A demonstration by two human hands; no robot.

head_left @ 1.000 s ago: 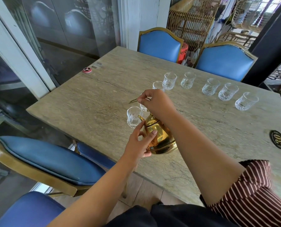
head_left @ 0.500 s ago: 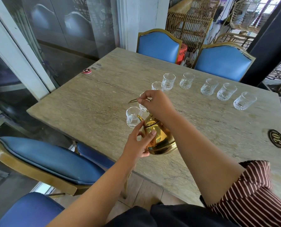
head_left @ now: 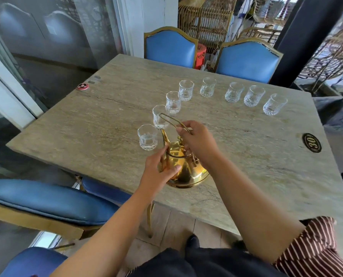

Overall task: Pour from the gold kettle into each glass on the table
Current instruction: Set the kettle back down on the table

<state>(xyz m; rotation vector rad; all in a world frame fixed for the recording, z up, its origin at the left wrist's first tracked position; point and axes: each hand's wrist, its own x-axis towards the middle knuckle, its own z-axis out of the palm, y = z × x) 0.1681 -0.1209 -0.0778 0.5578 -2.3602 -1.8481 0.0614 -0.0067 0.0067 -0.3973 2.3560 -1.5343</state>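
Gripping gold kettle (head_left: 183, 168), right hand (head_left: 198, 141) closed round its handle, left hand (head_left: 158, 172) cupped its side, nearest glass (head_left: 147, 137) just left of spout.

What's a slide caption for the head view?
Right hand on the handle and left hand on the body tip the gold kettle toward the nearest of eight glasses on the stone table.

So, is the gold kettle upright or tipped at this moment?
Upright. The gold kettle sits flat on the table, spout up; left hand on its body, right hand on the handle.
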